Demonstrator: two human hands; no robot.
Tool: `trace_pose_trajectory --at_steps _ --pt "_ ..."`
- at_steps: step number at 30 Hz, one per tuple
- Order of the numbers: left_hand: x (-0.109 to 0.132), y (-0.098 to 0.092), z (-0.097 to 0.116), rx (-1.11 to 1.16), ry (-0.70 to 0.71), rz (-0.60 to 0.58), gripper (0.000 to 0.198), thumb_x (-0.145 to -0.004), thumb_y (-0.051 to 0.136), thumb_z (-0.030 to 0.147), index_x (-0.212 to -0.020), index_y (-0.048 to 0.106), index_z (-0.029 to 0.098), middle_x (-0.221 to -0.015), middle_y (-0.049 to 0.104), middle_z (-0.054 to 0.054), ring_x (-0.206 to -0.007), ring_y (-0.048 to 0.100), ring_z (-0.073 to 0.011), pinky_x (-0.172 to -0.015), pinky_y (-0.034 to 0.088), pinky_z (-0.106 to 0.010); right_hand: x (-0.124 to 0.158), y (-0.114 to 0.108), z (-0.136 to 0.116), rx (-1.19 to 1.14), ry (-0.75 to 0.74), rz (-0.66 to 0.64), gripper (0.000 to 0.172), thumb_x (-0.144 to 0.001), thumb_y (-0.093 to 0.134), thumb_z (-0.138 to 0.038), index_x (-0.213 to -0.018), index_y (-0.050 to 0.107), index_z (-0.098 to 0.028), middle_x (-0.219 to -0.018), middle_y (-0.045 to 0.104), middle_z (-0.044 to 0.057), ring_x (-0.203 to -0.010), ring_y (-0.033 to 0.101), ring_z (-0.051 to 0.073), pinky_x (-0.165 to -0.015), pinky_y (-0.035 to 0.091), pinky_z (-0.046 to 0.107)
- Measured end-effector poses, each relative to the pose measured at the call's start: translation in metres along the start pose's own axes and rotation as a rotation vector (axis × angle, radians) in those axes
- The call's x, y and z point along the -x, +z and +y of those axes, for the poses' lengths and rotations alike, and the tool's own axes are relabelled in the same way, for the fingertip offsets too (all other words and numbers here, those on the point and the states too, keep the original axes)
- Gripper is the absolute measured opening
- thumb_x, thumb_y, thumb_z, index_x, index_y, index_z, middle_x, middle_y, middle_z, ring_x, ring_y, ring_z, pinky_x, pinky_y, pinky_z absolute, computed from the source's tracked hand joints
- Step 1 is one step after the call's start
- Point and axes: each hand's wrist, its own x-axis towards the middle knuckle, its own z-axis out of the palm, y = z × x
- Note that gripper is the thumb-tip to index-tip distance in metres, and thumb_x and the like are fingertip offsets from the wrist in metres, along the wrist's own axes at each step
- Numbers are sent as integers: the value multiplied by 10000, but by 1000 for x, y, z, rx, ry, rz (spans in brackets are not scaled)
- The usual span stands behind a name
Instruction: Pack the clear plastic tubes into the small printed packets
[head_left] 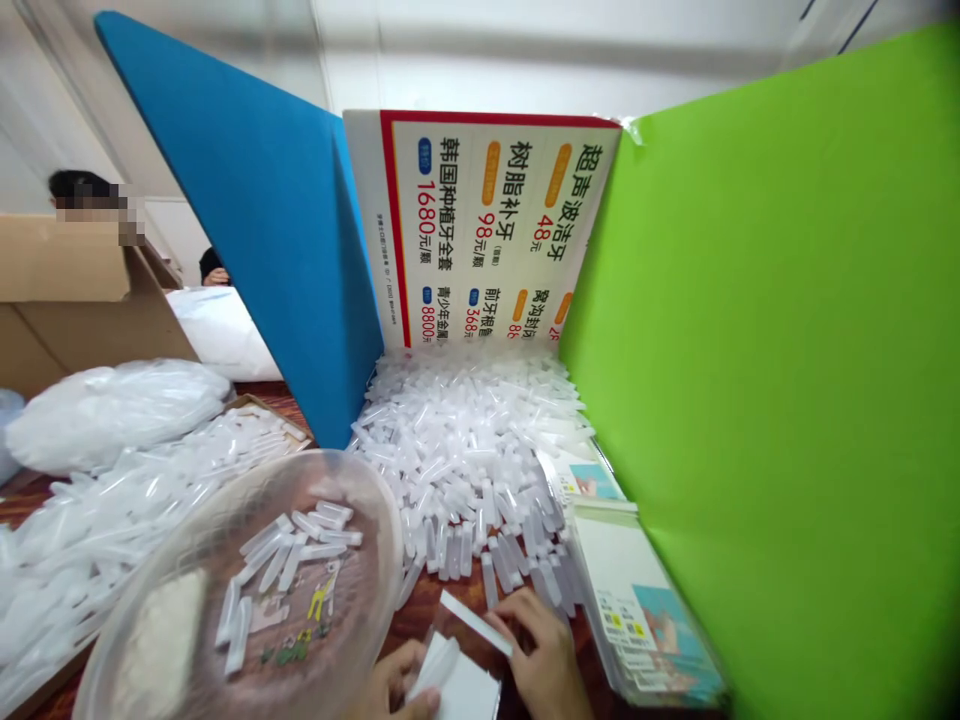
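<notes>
Packet (469, 692) held low between two hands, near heaped tubes

The white-faced packet sits at the bottom edge of the view, above a reddish wood-grain table (433, 598). The left hand (401, 688) grips its left side, thumb laid over the front; the other fingers are partly hidden. The right hand (546, 655) pinches the lower end of a white strip (474, 622) along the clear flap at the packet's top, thumb and forefinger together.

Just beyond the hands lies a broad heap of translucent tubes (465, 460). Beside the right hand stands a stack of printed packs (637, 600), along a green panel (787, 350). A round plastic basket (386, 500) stands near the left hand, with several loose tubes inside. Farther left, more tubes fill a shallow carton (300, 434). Behind the heap, a printed board (480, 220) shows sideways lettering between the green panel and a blue panel (255, 190).
</notes>
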Motion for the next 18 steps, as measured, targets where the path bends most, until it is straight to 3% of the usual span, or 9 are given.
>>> trace_pose_trajectory --at_steps 2,4,8,13,16,18 --pt "4 1 0 82 36 11 721 -738 694 809 -1061 689 165 -945 709 -84 -866 632 -239 -737 442 -299 -5 10 7 238 -11 141 309 -976 584 -481 -964 750 -221 -869 744 95 -780 720 278 -685 579 366" --pt "9 3 -1 187 51 25 700 -762 701 778 -1101 686 166 -934 733 -78 -877 662 -257 -775 467 -322 -7 18 11 350 -46 186 329 -1003 520 -452 -1054 743 -216 -925 753 121 -835 729 314 -698 593 403" --pt "17 9 -2 290 50 132 645 -804 670 763 -1057 715 171 -938 737 -52 -907 660 -249 -859 465 -332 -4 9 7 142 -9 194 340 -1008 514 -466 -1001 755 -227 -960 756 111 -903 733 296 -791 605 395" --pt "29 11 2 365 21 167 609 -798 705 734 -1010 733 163 -879 703 -20 -825 604 -189 -760 419 -261 3 -20 -6 -368 175 -97 359 -884 698 -557 -952 793 -218 -1025 747 91 -643 687 199 -693 595 341" --pt "35 7 0 335 41 117 674 -756 713 774 -958 733 132 -810 660 -17 -729 554 -153 -685 370 -238 8 -13 -15 -528 308 -241 352 -807 790 -535 -956 779 -217 -921 743 65 -639 664 199 -614 560 316" --pt "38 3 -7 340 64 73 720 -710 727 803 -954 733 126 -785 628 -10 -689 515 -133 -650 337 -228 9 -3 -22 -544 322 -345 349 -764 823 -545 -847 764 -211 -772 710 37 -663 653 213 -599 535 301"
